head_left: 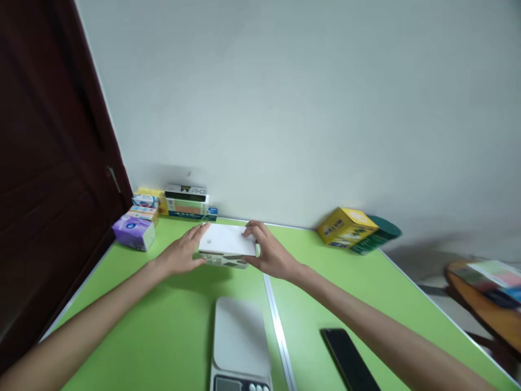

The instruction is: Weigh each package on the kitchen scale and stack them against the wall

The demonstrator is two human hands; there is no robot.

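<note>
A flat white box (227,241) with printed sides sits out over the green table (171,326), held from both ends. My left hand (183,252) presses its left end with fingers curved along the edge. My right hand (271,252) grips its right end, thumb at the front and fingers on top. Closer to me, a white digital kitchen scale (240,339) rests on the table with nothing on its platform.
A black phone (350,358) lies at the near right. Several small boxes and a purple tissue pack (133,231) are stacked at the far left corner by a dark door. A yellow box (345,226) and green box (376,234) sit far right. A round wooden side table (484,304) stands to the right.
</note>
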